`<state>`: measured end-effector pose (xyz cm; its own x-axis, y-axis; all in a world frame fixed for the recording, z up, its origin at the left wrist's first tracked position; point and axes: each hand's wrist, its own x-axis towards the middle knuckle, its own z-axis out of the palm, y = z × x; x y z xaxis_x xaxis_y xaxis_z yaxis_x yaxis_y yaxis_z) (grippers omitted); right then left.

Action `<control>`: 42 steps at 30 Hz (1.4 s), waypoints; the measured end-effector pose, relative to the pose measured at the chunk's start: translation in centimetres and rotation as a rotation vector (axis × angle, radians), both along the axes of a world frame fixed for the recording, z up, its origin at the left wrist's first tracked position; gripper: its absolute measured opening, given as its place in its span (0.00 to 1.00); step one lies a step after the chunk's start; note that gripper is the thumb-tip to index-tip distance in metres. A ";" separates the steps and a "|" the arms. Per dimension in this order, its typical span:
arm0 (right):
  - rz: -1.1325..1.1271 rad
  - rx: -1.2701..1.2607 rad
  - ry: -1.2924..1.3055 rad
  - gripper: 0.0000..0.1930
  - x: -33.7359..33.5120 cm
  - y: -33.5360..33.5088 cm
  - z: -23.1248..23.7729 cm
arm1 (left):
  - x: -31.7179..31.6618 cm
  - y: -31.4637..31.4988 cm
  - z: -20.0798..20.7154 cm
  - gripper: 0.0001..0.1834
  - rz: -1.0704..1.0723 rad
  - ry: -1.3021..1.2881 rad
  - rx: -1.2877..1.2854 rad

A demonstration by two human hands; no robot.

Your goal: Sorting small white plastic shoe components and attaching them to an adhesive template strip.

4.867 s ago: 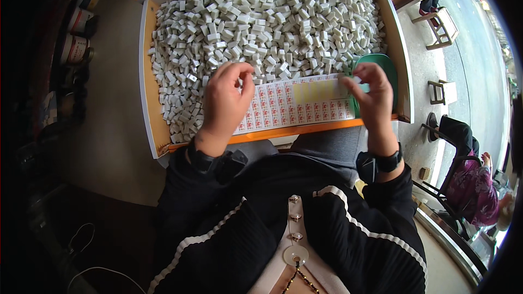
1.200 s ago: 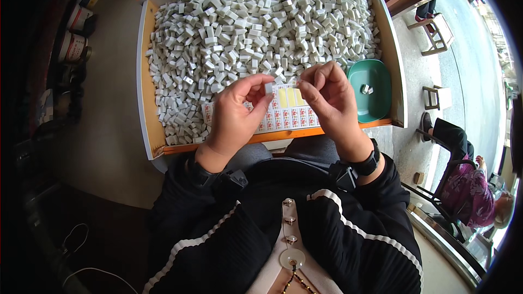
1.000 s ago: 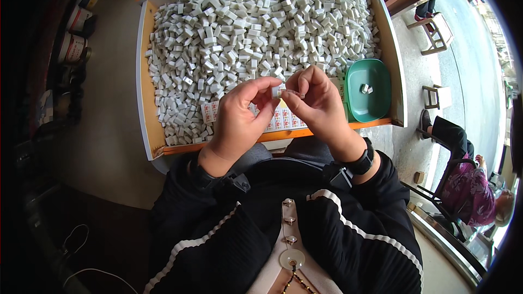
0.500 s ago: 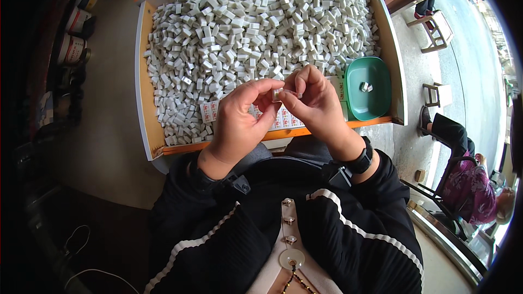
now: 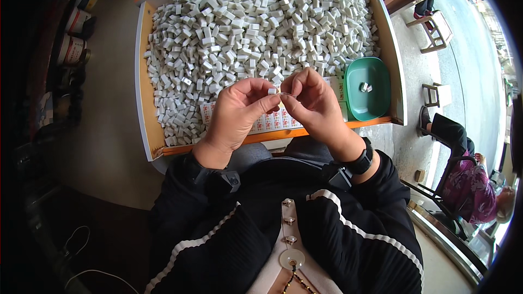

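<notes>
The left hand [image 5: 233, 113] pinches a small white block [image 5: 272, 92] beside the right hand's [image 5: 316, 108] pressed-together fingertips, sticker sheet [image 5: 277, 121] beneath.

In the grip, one white tile [image 5: 272, 91]; beneath it, one sticker sheet [image 5: 278, 122]; rightward, one green bowl [image 5: 368, 106] with at least two loose tiles [image 5: 364, 86]; farther right, two stools [image 5: 444, 95]; beyond, one uncountable tile heap [image 5: 245, 22].

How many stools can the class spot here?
2, right of the box: a lower stool level with the green tray, an upper stool nearer the picture's top. Others may be hidden.
</notes>
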<state>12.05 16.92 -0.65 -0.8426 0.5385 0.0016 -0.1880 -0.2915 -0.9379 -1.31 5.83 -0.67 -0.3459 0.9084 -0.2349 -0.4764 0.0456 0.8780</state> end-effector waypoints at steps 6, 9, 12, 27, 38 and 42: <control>0.020 -0.004 -0.012 0.11 0.0 0.1 0.1 | 0.1 -0.3 0.2 0.09 0.005 0.126 0.050; 0.027 -0.022 -0.017 0.11 -0.2 0.1 0.5 | 0.1 -0.3 0.5 0.09 -0.009 0.168 0.064; 0.023 0.039 -0.044 0.10 -0.1 0.2 0.5 | 0.2 -0.1 0.9 0.11 -0.022 0.298 0.088; -0.001 0.273 -0.160 0.13 -0.2 0.1 0.5 | 0.3 0.0 1.0 0.40 -0.176 0.670 0.190; -0.183 0.795 -0.102 0.13 0.8 1.2 0.8 | 2.0 1.3 1.9 0.43 -0.160 0.189 0.220; -0.285 0.698 -0.371 0.15 3.6 3.3 0.8 | 1.2 1.1 1.0 0.37 -0.142 0.100 0.107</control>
